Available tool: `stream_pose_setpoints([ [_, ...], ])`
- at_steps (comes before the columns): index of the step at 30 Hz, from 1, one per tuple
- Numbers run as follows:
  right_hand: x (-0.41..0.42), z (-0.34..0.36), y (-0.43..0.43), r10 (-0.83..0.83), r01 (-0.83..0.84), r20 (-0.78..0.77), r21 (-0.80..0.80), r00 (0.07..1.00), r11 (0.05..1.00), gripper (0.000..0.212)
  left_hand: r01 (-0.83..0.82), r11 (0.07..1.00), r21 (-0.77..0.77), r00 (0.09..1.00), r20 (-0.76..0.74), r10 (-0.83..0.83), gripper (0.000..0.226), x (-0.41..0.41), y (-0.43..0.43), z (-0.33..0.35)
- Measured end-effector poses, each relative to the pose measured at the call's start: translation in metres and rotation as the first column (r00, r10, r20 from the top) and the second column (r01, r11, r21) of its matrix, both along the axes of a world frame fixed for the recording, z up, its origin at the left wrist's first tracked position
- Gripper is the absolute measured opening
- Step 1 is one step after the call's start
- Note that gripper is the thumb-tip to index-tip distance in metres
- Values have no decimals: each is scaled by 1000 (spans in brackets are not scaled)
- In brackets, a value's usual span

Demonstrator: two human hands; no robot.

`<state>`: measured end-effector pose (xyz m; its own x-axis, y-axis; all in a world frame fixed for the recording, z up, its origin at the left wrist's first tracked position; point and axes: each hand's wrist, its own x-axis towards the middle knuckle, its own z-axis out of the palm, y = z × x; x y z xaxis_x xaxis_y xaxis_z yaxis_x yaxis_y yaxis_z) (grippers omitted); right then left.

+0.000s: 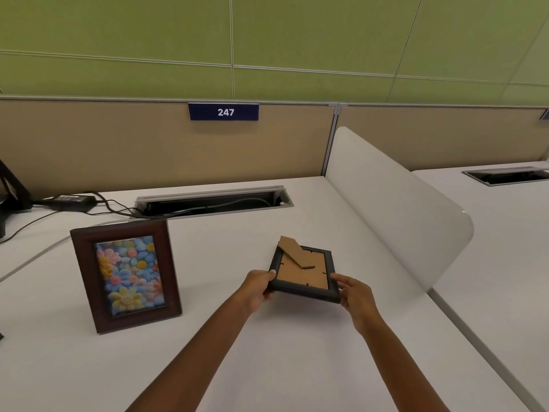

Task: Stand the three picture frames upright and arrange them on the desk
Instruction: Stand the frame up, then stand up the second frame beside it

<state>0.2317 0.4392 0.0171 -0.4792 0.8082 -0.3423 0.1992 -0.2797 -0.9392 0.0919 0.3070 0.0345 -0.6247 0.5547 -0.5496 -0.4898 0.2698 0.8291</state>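
Observation:
A dark brown wooden picture frame [126, 275] with a picture of colourful flowers stands upright on the white desk [297, 352], left of centre. A small black frame [304, 288] is held just above the desk at centre right, back side up, showing its brown cardboard backing with the stand flap lifted. My left hand [258, 288] grips its left edge and my right hand [355, 295] grips its right near corner. No third frame is in view.
A cable tray slot [214, 200] with wires lies at the back of the desk. A black power adapter [71, 200] and cords sit at back left. A white rounded divider panel [401, 203] borders the desk on the right. A beige partition [148, 144] carries a sign "247".

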Motion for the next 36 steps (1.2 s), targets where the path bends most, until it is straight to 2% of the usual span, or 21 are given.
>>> stream_pose_setpoints([
  [2, 4, 1, 4, 17, -14, -42, 74, 999, 997, 31, -29, 998, 63, 997, 78, 24, 15, -2, 1, 11],
  [4, 6, 0, 7, 61, -54, -22, 251, 998, 967, 38, -97, 990, 105, 985, 153, 81, 7, -3, 1, 23],
  [7, 6, -2, 5, 130, -129, 38, 544, 991, 829, 35, -149, 977, 150, 968, 223, 114, 4, -3, -2, 36],
  [10, 1, -3, -1, 213, -163, 6, 662, 977, 731, 30, -154, 971, 182, 957, 272, 101, 8, -2, -8, 44],
  [12, -3, 1, -6, 251, -148, -59, 669, 966, 729, 25, -171, 962, 214, 946, 310, 100, 10, -2, -13, 48],
  [16, -13, 11, -15, 223, -49, -195, 636, 955, 770, 16, -185, 938, 292, 933, 351, 75, 10, -3, -26, 60],
  [19, -22, 17, -21, 231, -17, -262, 627, 937, 779, 16, -119, 956, 267, 969, 240, 54, 27, -8, -35, 63],
  [22, -29, 21, -23, 255, -32, -298, 591, 920, 806, 27, -12, 991, 134, 999, 50, 6, 53, -19, -46, 57],
  [24, -34, 23, -24, 277, -58, -345, 529, 897, 846, 26, 35, 999, 32, 998, -53, -33, 67, -26, -53, 50],
  [28, -47, 27, -27, 315, -140, -405, 405, 858, 903, 18, 38, 997, -65, 991, -126, -46, 76, -31, -59, 35],
  [32, -57, 25, -32, 367, -234, -360, 362, 858, 902, 17, -17, 1000, -4, 993, -119, 16, 78, -36, -63, 26],
  [36, -68, 19, -37, 402, -301, -345, 311, 848, 901, 19, -117, 979, 165, 987, -92, 133, 69, -39, -65, 21],
])
